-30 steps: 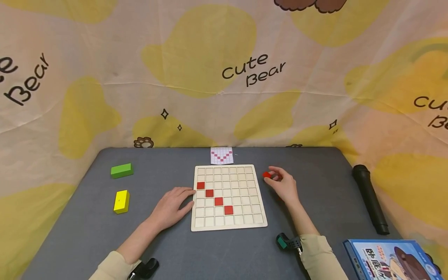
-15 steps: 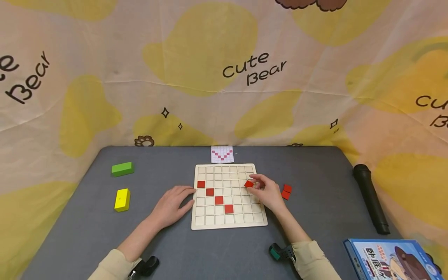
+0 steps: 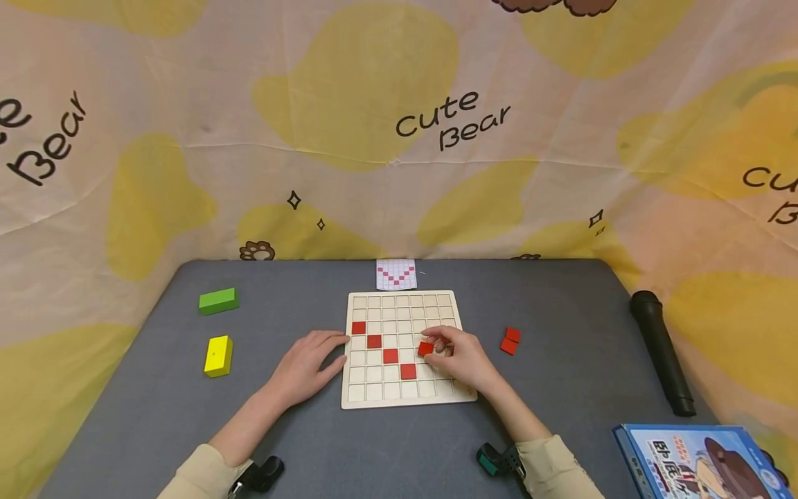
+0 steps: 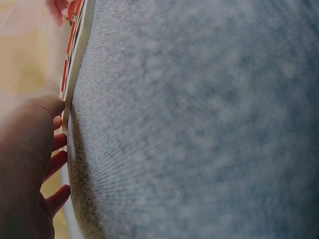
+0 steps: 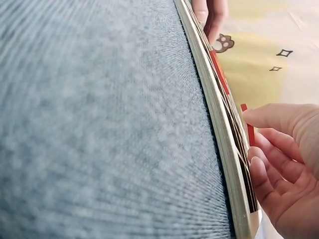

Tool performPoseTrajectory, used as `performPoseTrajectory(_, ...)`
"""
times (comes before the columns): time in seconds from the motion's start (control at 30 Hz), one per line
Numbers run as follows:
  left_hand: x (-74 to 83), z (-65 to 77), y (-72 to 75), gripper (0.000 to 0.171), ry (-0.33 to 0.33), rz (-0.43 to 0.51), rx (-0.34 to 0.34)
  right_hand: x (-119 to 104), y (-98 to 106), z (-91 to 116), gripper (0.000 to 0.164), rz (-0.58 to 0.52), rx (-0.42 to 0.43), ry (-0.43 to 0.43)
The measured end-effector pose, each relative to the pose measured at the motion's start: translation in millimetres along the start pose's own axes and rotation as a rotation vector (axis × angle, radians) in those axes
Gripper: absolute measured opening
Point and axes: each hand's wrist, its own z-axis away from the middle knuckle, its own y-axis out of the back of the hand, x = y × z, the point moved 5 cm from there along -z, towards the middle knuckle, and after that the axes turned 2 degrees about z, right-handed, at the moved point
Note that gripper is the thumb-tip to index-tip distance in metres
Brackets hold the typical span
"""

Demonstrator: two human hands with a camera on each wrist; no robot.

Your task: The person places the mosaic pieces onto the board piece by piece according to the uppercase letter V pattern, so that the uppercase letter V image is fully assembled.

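A pale wooden grid board (image 3: pixel 391 393) lies on the grey table, with several red square tiles (image 3: pixel 390 356) set in its cells along a diagonal from upper left towards the lower middle. Over the right half of the board, my right hand (image 3: pixel 464 359) pinches one red tile (image 3: pixel 425 348) between thumb and fingers. The right wrist view shows that thin tile (image 5: pixel 250 133) held tilted just above the board's surface. My left hand (image 3: pixel 305 367) rests with extended fingers against the board's left edge; its thumb (image 4: pixel 47 104) touches the rim in the left wrist view.
Two loose red tiles (image 3: pixel 510 341) lie right of the board. Behind it is a small pattern card (image 3: pixel 395 274) with a V of red squares. Green (image 3: pixel 218 301) and yellow blocks (image 3: pixel 218 356) stand left. A black microphone (image 3: pixel 662 353) and blue box (image 3: pixel 704 457) lie right.
My right hand has carried the red tile leftward from beside the board to over its right half, uncovering two loose tiles on the table. The left hand has stayed at the board's edge.
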Motion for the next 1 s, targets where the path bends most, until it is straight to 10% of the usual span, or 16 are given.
performPoseTrajectory(0.57,-1.3,-1.0,-1.5,0.035,0.009,0.009,-0.012,-4,-1,4,0.031,0.056,-0.056,0.08)
performPoseTrajectory(1.0,-2.2,-1.1,-2.5,0.035,0.023,0.011,-0.031,15,40,18,0.019,0.163,0.19,-0.023)
